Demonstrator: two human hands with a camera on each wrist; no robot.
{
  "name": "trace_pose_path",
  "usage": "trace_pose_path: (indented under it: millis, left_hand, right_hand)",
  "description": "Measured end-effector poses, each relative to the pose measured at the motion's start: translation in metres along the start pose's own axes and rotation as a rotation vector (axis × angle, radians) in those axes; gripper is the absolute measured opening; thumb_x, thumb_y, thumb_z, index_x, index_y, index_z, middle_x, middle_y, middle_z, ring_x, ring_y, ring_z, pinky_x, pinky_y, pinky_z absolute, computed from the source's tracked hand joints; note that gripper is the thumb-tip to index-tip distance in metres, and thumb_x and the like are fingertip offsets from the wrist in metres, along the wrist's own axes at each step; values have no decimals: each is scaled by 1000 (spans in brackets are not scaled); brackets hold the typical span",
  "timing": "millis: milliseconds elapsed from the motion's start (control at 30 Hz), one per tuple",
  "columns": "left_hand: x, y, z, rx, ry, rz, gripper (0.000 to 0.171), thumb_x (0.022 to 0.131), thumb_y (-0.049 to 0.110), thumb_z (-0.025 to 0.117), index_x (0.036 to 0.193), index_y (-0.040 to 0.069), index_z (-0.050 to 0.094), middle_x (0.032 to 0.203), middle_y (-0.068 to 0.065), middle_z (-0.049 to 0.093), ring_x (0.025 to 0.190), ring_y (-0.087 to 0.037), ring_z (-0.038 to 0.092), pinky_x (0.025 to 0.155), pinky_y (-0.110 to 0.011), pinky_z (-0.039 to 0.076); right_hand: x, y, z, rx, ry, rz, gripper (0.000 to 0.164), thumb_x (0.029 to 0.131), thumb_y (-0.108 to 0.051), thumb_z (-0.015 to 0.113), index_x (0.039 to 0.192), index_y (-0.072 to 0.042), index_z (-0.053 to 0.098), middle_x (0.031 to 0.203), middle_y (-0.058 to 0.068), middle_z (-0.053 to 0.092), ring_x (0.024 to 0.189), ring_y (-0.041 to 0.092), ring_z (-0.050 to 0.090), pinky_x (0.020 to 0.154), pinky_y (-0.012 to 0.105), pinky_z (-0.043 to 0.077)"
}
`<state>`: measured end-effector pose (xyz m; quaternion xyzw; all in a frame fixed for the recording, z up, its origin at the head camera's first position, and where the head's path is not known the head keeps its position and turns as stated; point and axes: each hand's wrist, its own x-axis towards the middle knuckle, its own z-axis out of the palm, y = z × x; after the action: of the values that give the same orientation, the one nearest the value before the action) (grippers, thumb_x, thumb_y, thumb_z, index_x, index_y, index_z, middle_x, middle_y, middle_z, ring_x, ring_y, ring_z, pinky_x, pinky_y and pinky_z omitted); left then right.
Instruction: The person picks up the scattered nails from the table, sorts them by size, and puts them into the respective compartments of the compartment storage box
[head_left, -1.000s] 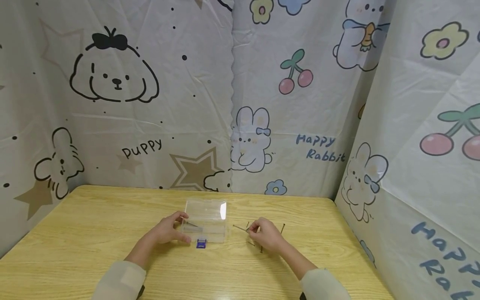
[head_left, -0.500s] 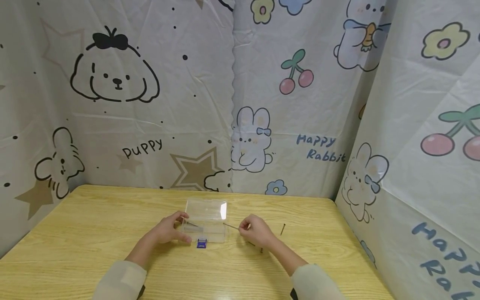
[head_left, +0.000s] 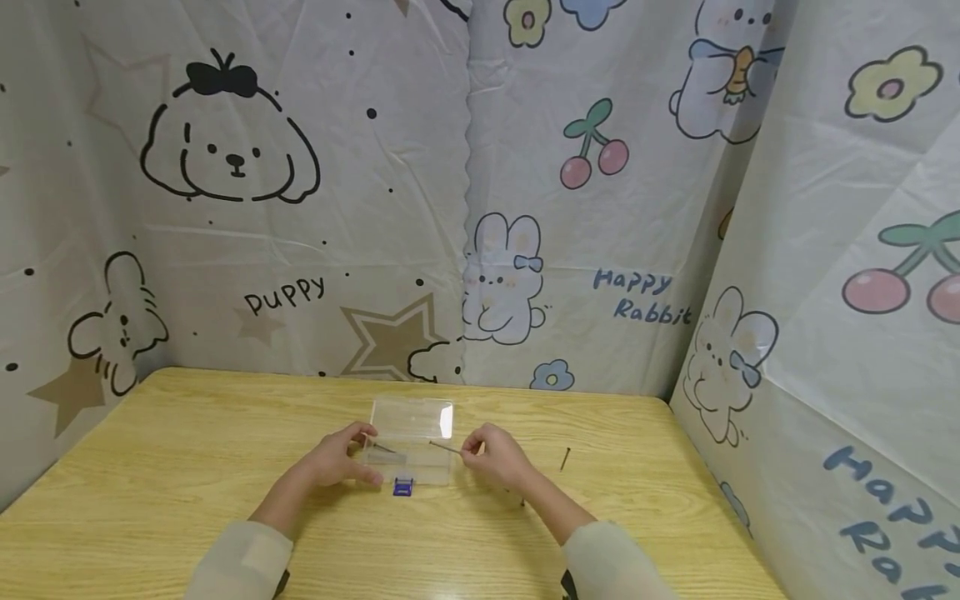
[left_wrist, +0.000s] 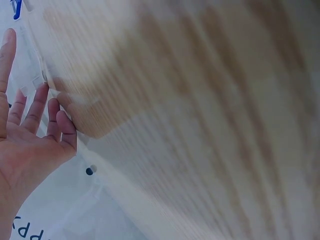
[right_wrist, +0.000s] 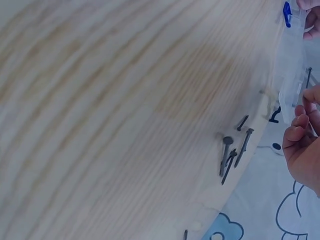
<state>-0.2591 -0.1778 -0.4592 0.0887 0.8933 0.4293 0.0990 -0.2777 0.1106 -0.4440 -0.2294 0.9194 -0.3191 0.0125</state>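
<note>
A clear plastic box stands on the table with its lid tipped back and a blue latch at its front. My left hand holds the box's left side, thumb at the front corner and fingers toward the back. Between thumb and fingertips, my right hand pinches a nail at one end; its head points left, over the box's right part. Another nail lies inside the box at the left. Seen from the right wrist, several loose nails lie on the table, partly hidden by my right arm in the head view.
A single nail lies farther right on the wood-grain table. Printed cloth with cartoon animals hangs behind the table and along both sides.
My right hand has moved left from the loose nails to the box, carrying the pinched nail until its head is over the box. My left hand has stayed at the box's left side.
</note>
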Motion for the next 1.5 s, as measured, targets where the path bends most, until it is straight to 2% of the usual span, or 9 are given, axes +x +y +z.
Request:
trace_pose_path:
  millis: [600,933,1200,1500]
  left_hand:
    - [-1,0,-1,0,-5,-1,73,67,26,84,125,6,45,130,-22,47,124,-53,39,100,-60,36]
    - [-1,0,-2,7,1,9,73,66,26,85,124,6,46,127,-21,50,122,-49,43,98,-58,39]
    - [1,-1,-2,18,13,10,73,66,27,85,124,6,46,125,-19,51,120,-47,46,97,-57,40]
    - [-1,2,-2,13,3,29,73,67,26,84,125,6,45,124,-20,51,118,-46,48,95,-56,42]
  right_hand:
    - [17,-19,14,-24,-39,-42,11,86,-16,62,85,-8,70,85,-1,59,74,6,47,67,20,43]
    - [25,-31,22,-27,-60,-57,10,85,-14,63,82,-7,69,81,-1,59,71,5,48,64,18,43]
    - [30,-39,35,-52,-30,-84,8,83,-13,65,80,-7,69,79,0,58,70,4,46,62,16,41]
    - [33,-48,48,-49,-6,-46,9,82,-15,65,77,-9,70,77,-5,53,67,2,42,59,16,39]
